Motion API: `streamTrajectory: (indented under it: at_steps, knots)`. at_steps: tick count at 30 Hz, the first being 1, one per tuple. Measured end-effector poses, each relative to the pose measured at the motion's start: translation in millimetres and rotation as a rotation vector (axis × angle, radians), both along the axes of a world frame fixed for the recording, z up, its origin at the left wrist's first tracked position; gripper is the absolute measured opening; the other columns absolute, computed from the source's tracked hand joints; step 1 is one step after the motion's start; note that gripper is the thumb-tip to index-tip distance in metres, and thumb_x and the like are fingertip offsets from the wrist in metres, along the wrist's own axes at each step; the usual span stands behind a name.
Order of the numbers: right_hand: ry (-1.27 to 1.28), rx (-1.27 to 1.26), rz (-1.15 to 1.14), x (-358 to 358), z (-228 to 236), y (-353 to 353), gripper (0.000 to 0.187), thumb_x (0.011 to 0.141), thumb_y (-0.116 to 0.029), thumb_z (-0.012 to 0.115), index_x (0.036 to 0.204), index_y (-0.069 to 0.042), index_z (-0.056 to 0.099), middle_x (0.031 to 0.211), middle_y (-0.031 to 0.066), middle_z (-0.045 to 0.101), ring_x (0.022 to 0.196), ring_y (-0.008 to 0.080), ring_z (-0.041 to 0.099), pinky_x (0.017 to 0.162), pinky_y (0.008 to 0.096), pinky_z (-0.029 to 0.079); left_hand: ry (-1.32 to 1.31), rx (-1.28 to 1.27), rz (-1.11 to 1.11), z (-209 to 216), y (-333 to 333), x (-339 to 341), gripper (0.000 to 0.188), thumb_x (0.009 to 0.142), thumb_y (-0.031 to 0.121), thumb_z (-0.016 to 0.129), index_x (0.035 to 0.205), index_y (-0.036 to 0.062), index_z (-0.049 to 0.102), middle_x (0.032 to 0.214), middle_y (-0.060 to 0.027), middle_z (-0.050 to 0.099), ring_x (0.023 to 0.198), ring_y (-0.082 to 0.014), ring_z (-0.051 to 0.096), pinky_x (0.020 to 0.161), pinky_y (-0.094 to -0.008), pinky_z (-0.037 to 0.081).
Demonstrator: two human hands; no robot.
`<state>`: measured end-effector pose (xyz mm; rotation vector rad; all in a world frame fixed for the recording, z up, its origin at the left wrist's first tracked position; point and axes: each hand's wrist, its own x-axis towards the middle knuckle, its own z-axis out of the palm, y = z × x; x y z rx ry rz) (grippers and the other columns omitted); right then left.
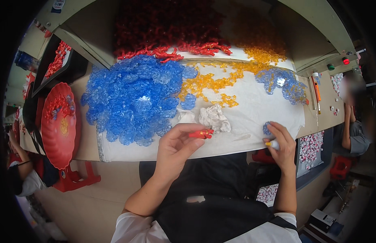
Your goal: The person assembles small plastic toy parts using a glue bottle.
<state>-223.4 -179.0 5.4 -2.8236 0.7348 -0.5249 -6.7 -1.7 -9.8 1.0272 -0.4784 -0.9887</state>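
Pinched between the thumb and fingers of my left hand (175,146) is a small red plastic figure (201,134) with a bit of yellow on it. To the right, my right hand (284,149) is closed on a small white tube-like thing with a yellow tip (273,144). A translucent blue plastic piece (266,128) is at that hand's fingertips; whether it is gripped or only touched I cannot tell. Crumpled white cloth (214,117) lies just beyond my left hand. Farther left is a large heap of translucent blue pieces (133,95).
Orange pieces (212,83) and a smaller blue cluster (283,83) are spread on the white sheet (252,109). Red figures (167,50) fill the shelf behind. A red scalloped tray (60,141) stands left. Trays of small white-and-pink parts (311,150) sit right; other people work at both sides.
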Motion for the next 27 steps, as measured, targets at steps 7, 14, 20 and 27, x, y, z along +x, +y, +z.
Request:
streamTrajectory:
  at_steps: [7,14,20,27]
  knots:
    - [-0.122,-0.059,0.014,-28,-22,24,0.032,0.060,0.004,0.062,0.092,-0.001,0.058,0.088,0.0132,0.058,0.072,0.0257,0.058,0.060,0.0305,0.048,-0.121,-0.025,-0.005,0,-2,-5,0.024,0.075,-0.005,0.056,0.099,-0.0024,0.054,0.098,-0.0100,0.057,0.093,-0.0151,0.053,0.086,-0.0274,0.039]
    - [-0.410,0.253,-0.001,-12,-8,36,0.026,0.063,0.006,0.060,0.089,0.002,0.057,0.079,0.0132,0.059,0.070,0.0238,0.057,0.062,0.0286,0.045,-0.111,-0.010,-0.031,4,-2,-8,0.024,0.076,-0.004,0.056,0.100,-0.0023,0.054,0.098,-0.0096,0.057,0.093,-0.0145,0.053,0.085,-0.0269,0.039]
    - [-0.682,0.837,0.209,31,1,47,0.025,0.065,0.006,0.062,0.089,0.002,0.057,0.083,0.0143,0.060,0.075,0.0217,0.058,0.069,0.0287,0.046,0.119,0.050,-0.105,8,1,-7,0.026,0.078,0.000,0.055,0.104,-0.0011,0.051,0.094,-0.0085,0.058,0.085,-0.0123,0.055,0.078,-0.0248,0.042]
    - [-0.653,1.021,0.333,64,3,53,0.024,0.064,0.009,0.063,0.086,0.001,0.058,0.085,0.0145,0.061,0.080,0.0226,0.060,0.070,0.0293,0.047,0.302,0.031,-0.209,11,6,-7,0.025,0.080,0.005,0.054,0.104,-0.0009,0.049,0.088,-0.0093,0.059,0.074,-0.0126,0.055,0.072,-0.0243,0.043]
